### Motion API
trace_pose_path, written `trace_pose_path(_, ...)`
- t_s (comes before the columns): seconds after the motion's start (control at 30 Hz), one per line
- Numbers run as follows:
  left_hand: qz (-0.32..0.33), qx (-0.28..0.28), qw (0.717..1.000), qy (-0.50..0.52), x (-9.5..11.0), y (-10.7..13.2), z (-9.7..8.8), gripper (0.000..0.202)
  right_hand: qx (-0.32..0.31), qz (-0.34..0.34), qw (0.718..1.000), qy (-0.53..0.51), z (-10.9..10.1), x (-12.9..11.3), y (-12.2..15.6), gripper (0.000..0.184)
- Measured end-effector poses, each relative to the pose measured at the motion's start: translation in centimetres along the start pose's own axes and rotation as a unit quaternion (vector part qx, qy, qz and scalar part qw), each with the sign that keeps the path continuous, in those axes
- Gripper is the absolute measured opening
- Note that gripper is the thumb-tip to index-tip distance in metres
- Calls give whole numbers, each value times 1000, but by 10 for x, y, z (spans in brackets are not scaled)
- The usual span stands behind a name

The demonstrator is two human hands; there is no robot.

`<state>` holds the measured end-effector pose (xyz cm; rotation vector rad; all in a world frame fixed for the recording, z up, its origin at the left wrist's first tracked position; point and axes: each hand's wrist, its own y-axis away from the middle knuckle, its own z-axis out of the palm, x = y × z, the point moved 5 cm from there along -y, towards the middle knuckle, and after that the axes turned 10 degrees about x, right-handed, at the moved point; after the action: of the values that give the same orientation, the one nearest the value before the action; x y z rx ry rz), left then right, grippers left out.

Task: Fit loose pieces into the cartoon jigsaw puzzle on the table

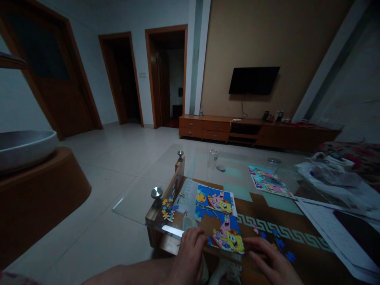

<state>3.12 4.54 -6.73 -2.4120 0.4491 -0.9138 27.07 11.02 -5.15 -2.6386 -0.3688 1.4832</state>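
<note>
A half-built cartoon jigsaw puzzle (226, 234) lies at the near edge of a glass-topped coffee table (139, 200). Just behind it sits its printed reference picture (215, 199). My left hand (190, 253) rests at the puzzle's left edge with fingers curled down onto the table. At the puzzle's right edge my right hand (274, 263) lies palm down, fingers bent, touching the table beside loose blue pieces (280, 245). A heap of loose pieces (168, 208) lies at the table's left corner. Nothing visible shows inside either hand.
A second puzzle picture (268, 181), a clear glass (213, 159), a small lid (220, 168), plastic bags (332, 174) and papers (326, 229) crowd the table. A wooden stand with a metal basin (23, 148) is at left. TV cabinet (255, 132) stands beyond tiled floor.
</note>
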Motion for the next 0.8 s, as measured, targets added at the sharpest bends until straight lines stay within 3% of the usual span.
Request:
trace_pose_path(0.1, -11, 10, 1000, 1, 1, -1, -3, 62, -6, 19, 1000, -12, -3, -5, 2, 31)
trace_pose_path(0.33, -59, 80, 992, -83, -6, -4, -19, 22, 7, 4, 1000, -4, -7, -14, 3, 28)
trace_pose_path(0.5, -87, 142, 974, -154, -16, -10, -38, 23, 11, -3, 1000, 5, -8, -12, 4, 28)
trace_pose_path(0.8, -144, 139, 940, -275, -55, -15, -77, 22, -6, 0, 1000, 9, -10, -26, 3, 29)
